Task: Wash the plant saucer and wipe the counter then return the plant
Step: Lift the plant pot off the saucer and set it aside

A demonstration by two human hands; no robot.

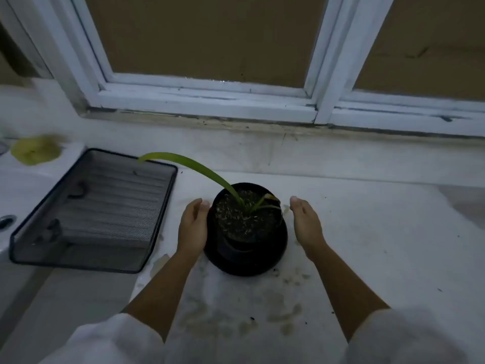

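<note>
White counter point(367, 245), stained at 6 o'clock, carries the black pot point(233, 249) on its saucer point(249, 266). My left hand point(193, 227) flanks it at 9 o'clock, contact unclear; my right hand point(305, 223) at 3 stands just clear. Both have their fingers straight and grasp nothing. Soil-filled, the pot likely lifts heavy and rigid, so I'd grip its walls and spare the limp leaf point(189, 164). A mesh tray point(91, 214) crowds 10 o'clock, the window frame point(210, 101) closes off 12, and there is room at 3.

In dim light a chipped white window frame point(210, 101) holds brown boarded panes point(210, 35)
</note>
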